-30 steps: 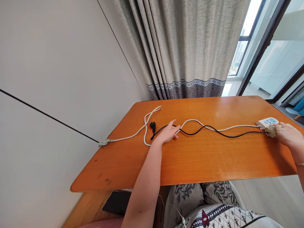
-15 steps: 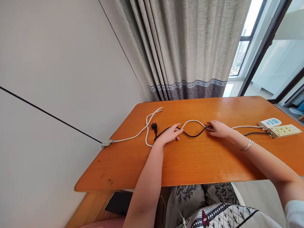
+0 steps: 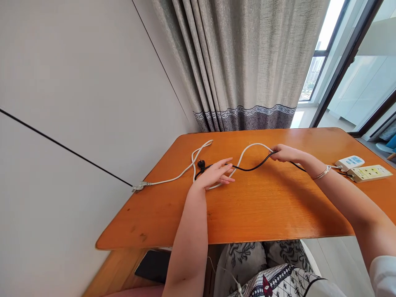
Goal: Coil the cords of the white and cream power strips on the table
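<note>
My right hand (image 3: 286, 153) is closed around a black power cord (image 3: 252, 168) and a white power cord (image 3: 255, 144), holding them a little above the table. My left hand (image 3: 215, 174) lies over both cords further left, palm down, with its fingers stretched out. The cords cross close to its fingertips. Just beyond the left wrist lies the black plug (image 3: 201, 163). The white plug (image 3: 140, 186) rests at the table's left edge. On the right, the cords lead to a white power strip (image 3: 350, 162) and a cream power strip (image 3: 371, 173).
The orange wooden table (image 3: 262, 210) stands against a pale wall (image 3: 77, 103) on the left. A grey curtain (image 3: 253, 74) hangs behind it. Below the table's front edge, a dark flat object (image 3: 154, 266) lies at the lower left.
My right hand has risen off the table and away from me, lifting both cords. My left hand has shifted slightly left, and the white cord's loop has widened between my hands.
</note>
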The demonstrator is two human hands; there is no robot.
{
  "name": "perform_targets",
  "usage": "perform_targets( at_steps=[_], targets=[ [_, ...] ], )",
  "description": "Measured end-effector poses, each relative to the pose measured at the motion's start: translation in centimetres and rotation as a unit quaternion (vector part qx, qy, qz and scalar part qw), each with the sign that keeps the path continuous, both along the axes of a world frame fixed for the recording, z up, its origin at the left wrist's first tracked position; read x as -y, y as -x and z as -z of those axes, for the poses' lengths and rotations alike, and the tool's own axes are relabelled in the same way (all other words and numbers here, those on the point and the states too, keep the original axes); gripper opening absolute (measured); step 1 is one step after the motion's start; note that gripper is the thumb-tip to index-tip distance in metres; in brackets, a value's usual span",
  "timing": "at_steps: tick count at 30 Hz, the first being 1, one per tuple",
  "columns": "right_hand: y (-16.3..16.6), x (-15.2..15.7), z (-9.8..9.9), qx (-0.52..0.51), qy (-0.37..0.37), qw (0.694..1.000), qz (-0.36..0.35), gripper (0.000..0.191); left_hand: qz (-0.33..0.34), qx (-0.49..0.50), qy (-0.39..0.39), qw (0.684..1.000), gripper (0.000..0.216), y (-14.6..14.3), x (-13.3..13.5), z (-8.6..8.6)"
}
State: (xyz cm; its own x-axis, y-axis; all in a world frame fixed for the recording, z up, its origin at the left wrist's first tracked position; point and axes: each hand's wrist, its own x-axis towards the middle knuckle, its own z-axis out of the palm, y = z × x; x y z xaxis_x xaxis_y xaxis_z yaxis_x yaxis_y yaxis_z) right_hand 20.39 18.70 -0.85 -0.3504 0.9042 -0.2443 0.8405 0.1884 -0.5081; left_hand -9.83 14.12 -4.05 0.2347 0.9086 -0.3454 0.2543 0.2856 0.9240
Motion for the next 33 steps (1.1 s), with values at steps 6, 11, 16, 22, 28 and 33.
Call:
perform_targets(
  at_steps=[6, 11, 16, 22, 28, 33],
  targets=[
    [-2.2, 1.1, -5.4, -0.296, 0.123, 0.946, -0.054, 0.032, 0.066, 0.131, -0.077, 0.986, 0.074, 2.0, 0.2, 0.1],
    [-1.1, 1.7, -9.2, -0.414, 0.110, 0.904, -0.001, 0.040, 0.001, 0.275, -0.340, 0.899, 0.084, 1.8, -0.5, -0.4],
    [2.5, 2.5, -12.2, -0.466, 0.063, 0.883, 0.000, 0.039, 0.001, 0.078, -0.509, 0.857, 0.125, -2.9, -1.4, -3.2],
    [6.3, 3.1, -15.1, -0.551, 0.015, 0.835, -0.011, 0.039, 0.061, 0.107, -0.434, 0.892, 0.069, -7.9, -3.1, -4.7],
    [8.6, 3.4, -18.0, -0.663, -0.011, 0.748, 0.006, 0.041, 0.167, 0.198, -0.325, 0.910, 0.084, -10.5, -2.4, -4.5],
    [8.3, 1.9, -20.1, -0.691, -0.094, 0.717, 0.012, 0.042, 0.252, 0.156, -0.220, 0.929, 0.072, -11.9, -2.0, -2.4]
  ],
)
